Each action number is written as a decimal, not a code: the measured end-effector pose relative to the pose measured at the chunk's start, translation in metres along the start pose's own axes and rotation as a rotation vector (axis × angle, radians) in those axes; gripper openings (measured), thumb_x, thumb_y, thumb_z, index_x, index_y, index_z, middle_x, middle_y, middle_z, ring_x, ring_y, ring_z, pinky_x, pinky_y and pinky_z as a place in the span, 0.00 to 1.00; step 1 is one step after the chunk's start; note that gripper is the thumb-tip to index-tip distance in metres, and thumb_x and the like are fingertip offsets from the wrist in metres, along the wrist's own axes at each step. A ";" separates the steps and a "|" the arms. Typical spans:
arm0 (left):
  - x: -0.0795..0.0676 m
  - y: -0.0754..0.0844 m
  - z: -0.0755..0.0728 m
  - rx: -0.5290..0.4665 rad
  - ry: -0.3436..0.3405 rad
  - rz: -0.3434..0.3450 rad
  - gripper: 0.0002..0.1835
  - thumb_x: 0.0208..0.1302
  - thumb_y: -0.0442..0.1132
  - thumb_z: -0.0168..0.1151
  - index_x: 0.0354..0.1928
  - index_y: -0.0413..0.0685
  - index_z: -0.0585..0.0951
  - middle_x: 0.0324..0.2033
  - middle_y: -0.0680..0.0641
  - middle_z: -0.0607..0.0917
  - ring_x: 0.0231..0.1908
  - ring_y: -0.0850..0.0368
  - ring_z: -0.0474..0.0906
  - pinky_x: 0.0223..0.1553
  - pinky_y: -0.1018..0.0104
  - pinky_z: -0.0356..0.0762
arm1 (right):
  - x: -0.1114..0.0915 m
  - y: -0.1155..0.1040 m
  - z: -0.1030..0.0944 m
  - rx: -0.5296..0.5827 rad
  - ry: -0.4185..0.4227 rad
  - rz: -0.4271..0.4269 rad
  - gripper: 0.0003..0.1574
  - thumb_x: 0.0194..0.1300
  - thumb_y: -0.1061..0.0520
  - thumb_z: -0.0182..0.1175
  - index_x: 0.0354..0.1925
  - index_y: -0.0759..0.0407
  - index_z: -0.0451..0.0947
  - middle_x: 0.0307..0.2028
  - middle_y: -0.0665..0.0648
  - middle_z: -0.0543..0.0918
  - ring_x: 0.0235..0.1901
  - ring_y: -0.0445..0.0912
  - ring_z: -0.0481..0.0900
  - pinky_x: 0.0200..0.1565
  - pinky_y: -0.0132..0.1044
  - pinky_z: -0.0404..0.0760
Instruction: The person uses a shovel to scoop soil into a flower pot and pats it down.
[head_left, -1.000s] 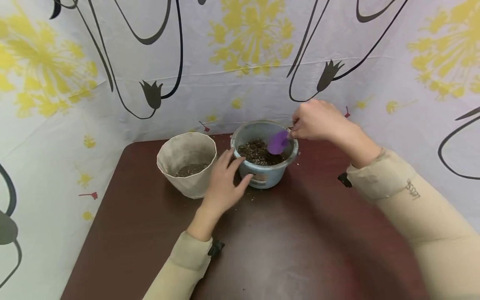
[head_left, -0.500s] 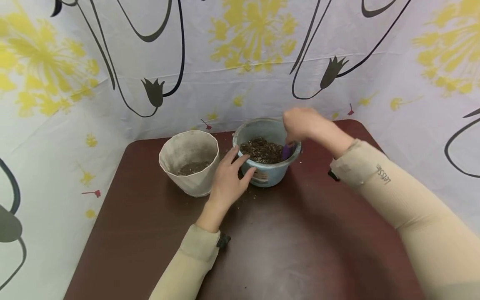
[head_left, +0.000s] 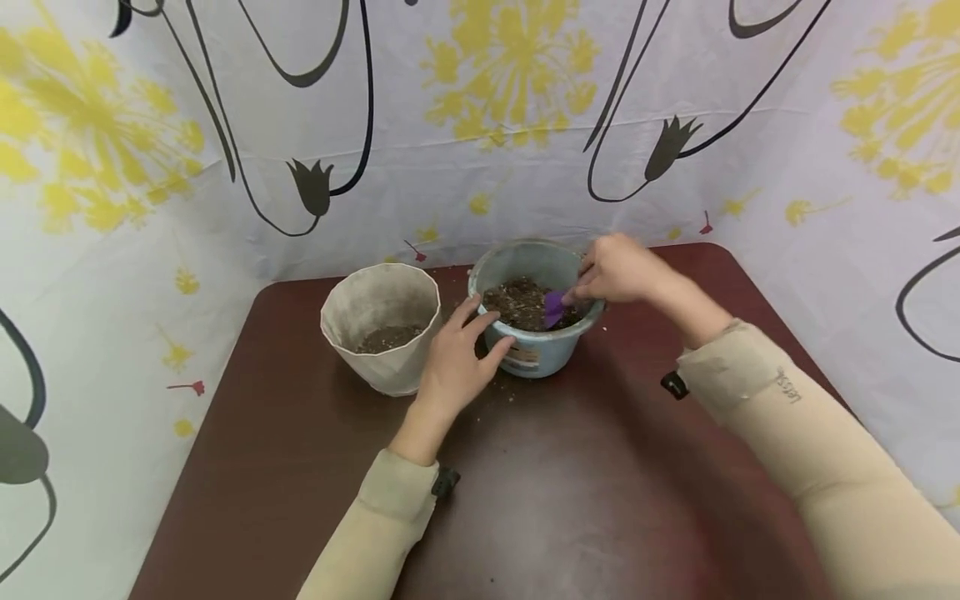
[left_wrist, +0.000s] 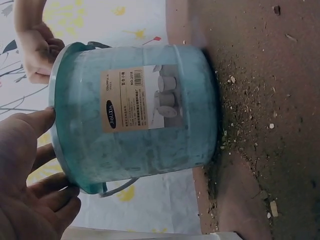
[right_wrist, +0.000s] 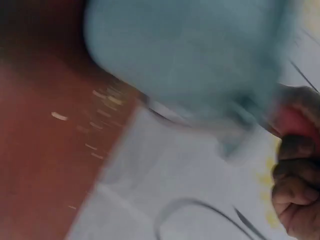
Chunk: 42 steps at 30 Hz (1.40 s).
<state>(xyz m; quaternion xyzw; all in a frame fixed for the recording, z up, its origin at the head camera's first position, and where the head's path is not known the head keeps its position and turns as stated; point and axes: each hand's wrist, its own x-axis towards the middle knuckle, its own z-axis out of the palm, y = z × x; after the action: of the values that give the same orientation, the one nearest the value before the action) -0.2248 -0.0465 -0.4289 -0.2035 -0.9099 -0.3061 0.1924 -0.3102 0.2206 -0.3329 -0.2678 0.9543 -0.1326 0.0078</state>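
Observation:
A light blue plastic bucket (head_left: 542, 357) with dark crumbly soil (head_left: 521, 305) inside stands at the back of the table. My left hand (head_left: 452, 367), fingers spread, touches the near left of its rim. In the left wrist view the thumb and fingertips (left_wrist: 70, 192) lie against the rim, and a paper label (left_wrist: 142, 97) shows on the wall. My right hand (head_left: 618, 271) grips a small trowel over the bucket's right side. The trowel's purple blade (head_left: 553, 308) is down at the soil; the right wrist view is blurred and shows a reddish handle (right_wrist: 297, 122) in the curled fingers.
A whitish faceted flowerpot (head_left: 381, 367) with a low layer of soil stands to the left of the bucket, close behind the left hand. Crumbs of soil lie on the dark red table (head_left: 555, 483). A patterned cloth (head_left: 420, 200) hangs right behind the table.
The right hand has dipped the trowel into the bucket's right side, then moved slightly left, its blade now showing at the soil. The left hand stays at the rim.

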 end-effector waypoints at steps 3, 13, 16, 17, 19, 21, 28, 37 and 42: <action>0.000 0.001 0.000 -0.003 0.002 -0.002 0.25 0.69 0.55 0.66 0.60 0.47 0.84 0.69 0.39 0.72 0.66 0.42 0.72 0.57 0.48 0.78 | 0.001 0.002 0.005 0.018 0.038 -0.043 0.08 0.56 0.55 0.71 0.30 0.59 0.91 0.30 0.56 0.90 0.32 0.53 0.87 0.37 0.50 0.84; -0.002 0.000 0.005 -0.021 0.016 -0.004 0.25 0.68 0.55 0.66 0.60 0.48 0.84 0.69 0.40 0.72 0.67 0.42 0.71 0.59 0.48 0.77 | -0.007 0.008 0.023 0.183 0.084 -0.046 0.09 0.62 0.57 0.69 0.38 0.61 0.91 0.34 0.58 0.90 0.27 0.46 0.85 0.27 0.37 0.79; -0.002 0.001 0.004 -0.025 0.011 -0.009 0.25 0.68 0.55 0.66 0.59 0.48 0.84 0.69 0.40 0.72 0.67 0.41 0.70 0.59 0.46 0.76 | -0.007 0.009 0.029 0.218 0.096 -0.050 0.10 0.63 0.56 0.70 0.38 0.61 0.91 0.34 0.57 0.90 0.31 0.47 0.87 0.31 0.40 0.81; -0.002 0.001 0.004 -0.028 0.012 -0.012 0.25 0.68 0.55 0.66 0.59 0.48 0.84 0.69 0.40 0.72 0.68 0.41 0.70 0.60 0.46 0.76 | -0.007 0.009 0.031 0.224 0.101 -0.051 0.10 0.63 0.56 0.70 0.38 0.61 0.91 0.34 0.57 0.90 0.32 0.47 0.87 0.32 0.40 0.81; -0.001 0.001 0.003 -0.034 0.016 -0.016 0.24 0.68 0.54 0.67 0.59 0.47 0.84 0.69 0.39 0.72 0.67 0.41 0.71 0.60 0.45 0.76 | -0.007 0.009 0.035 0.235 0.110 -0.054 0.10 0.63 0.54 0.70 0.38 0.59 0.92 0.33 0.55 0.91 0.31 0.46 0.87 0.33 0.39 0.82; -0.001 0.001 0.003 -0.036 0.019 -0.016 0.24 0.67 0.54 0.68 0.58 0.47 0.84 0.69 0.39 0.73 0.67 0.40 0.71 0.59 0.44 0.76 | -0.009 0.010 0.037 0.270 0.122 -0.022 0.09 0.63 0.53 0.71 0.37 0.56 0.92 0.33 0.53 0.91 0.28 0.43 0.85 0.31 0.37 0.80; -0.001 0.001 0.002 -0.039 0.024 -0.007 0.24 0.67 0.54 0.68 0.58 0.47 0.85 0.68 0.39 0.73 0.66 0.40 0.72 0.58 0.44 0.77 | -0.017 0.012 0.039 0.382 0.154 0.042 0.05 0.63 0.48 0.71 0.36 0.44 0.93 0.32 0.45 0.90 0.20 0.38 0.79 0.26 0.31 0.76; -0.002 0.002 0.003 -0.044 0.009 -0.028 0.24 0.68 0.54 0.67 0.58 0.47 0.84 0.69 0.39 0.72 0.66 0.41 0.72 0.59 0.45 0.76 | -0.032 0.016 0.046 0.554 0.198 0.168 0.12 0.58 0.40 0.74 0.37 0.42 0.93 0.32 0.48 0.90 0.15 0.38 0.70 0.19 0.33 0.71; -0.002 0.002 0.003 -0.059 0.007 -0.044 0.23 0.69 0.53 0.66 0.59 0.47 0.84 0.69 0.40 0.72 0.66 0.41 0.72 0.60 0.44 0.76 | -0.042 0.018 0.048 0.645 0.219 0.230 0.17 0.57 0.33 0.72 0.39 0.39 0.92 0.31 0.52 0.90 0.17 0.37 0.59 0.19 0.33 0.61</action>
<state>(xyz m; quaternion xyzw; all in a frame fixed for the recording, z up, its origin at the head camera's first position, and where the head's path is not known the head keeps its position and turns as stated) -0.2225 -0.0431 -0.4313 -0.1877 -0.9041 -0.3375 0.1829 -0.2793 0.2450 -0.3866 -0.1264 0.8824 -0.4531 0.0046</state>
